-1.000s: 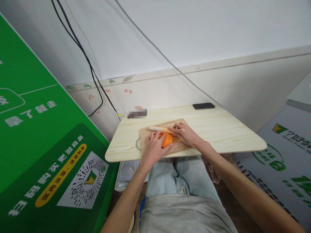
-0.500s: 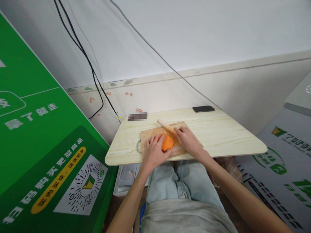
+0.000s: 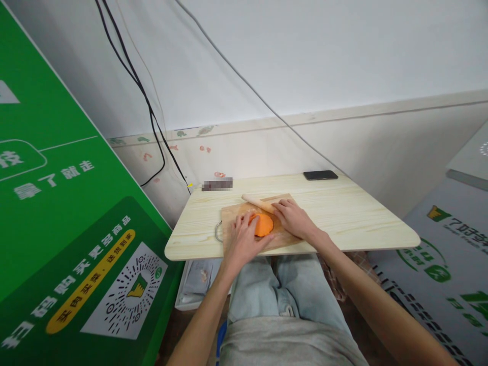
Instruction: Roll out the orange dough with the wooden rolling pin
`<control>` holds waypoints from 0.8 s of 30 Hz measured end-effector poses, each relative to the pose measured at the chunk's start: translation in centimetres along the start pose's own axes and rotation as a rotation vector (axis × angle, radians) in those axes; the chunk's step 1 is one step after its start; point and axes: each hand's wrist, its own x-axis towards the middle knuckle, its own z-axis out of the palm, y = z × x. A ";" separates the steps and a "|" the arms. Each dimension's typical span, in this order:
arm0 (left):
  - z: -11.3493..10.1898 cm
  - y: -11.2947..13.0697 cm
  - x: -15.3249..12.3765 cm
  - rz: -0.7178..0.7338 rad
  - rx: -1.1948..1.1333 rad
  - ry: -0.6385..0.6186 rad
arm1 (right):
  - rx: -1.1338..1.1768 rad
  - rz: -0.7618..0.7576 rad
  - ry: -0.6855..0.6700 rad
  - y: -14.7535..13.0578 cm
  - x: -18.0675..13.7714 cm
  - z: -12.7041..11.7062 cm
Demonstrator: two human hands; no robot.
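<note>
Head view, looking down over the lap.

- Surface (image 3: 354,218): pale wood board top with rounded corners, set over the person's knees, its far edge near the wall.
- Cutting board (image 3: 233,219): wooden, lies on the near middle of the surface. A metal loop handle (image 3: 217,231) sticks out at its left end.
- Orange dough (image 3: 264,224): a flattened, roundish lump. It lies on the cutting board, a little right of the board's centre, between the two hands.
- Left hand (image 3: 243,239): palm down on the board, just left of the dough. Grip wide, with fingers spread and nothing enclosed. The fingertips touch the dough's left rim and the thumb lies along its near edge.
- Right hand (image 3: 294,219): palm down at the right of the dough. Grip narrow, with fingers folded over the right end of the rolling pin and holding it. The underside of the grip is hidden.
- Rolling pin (image 3: 257,202): plain pale wood. It lies slantwise over the far part of the board, just behind the dough, with its free end pointing left and away. Cannot tell whether it touches the dough.
- Phone (image 3: 320,175): dark and flat, at the far right of the surface, well apart from the board.
- A small blurred dark item (image 3: 216,184) sits at the far left edge of the surface.
- Green printed panel (image 3: 57,218): stands at the left, carrying a QR code.
- Black cables (image 3: 152,122): hang down the wall behind.
- Light jeans (image 3: 263,290) show below the surface.
</note>
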 end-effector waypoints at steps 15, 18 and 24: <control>0.2 -0.6 0.2 0.010 -0.164 0.050 | 0.116 0.048 -0.122 -1.5 1.2 -0.9; 0.1 -0.6 0.2 0.014 -0.194 0.055 | 0.133 0.047 -0.073 -1.3 1.3 -0.5; 0.0 -0.6 0.2 -0.008 -0.191 0.066 | 0.165 0.037 -0.064 -0.7 1.0 -0.1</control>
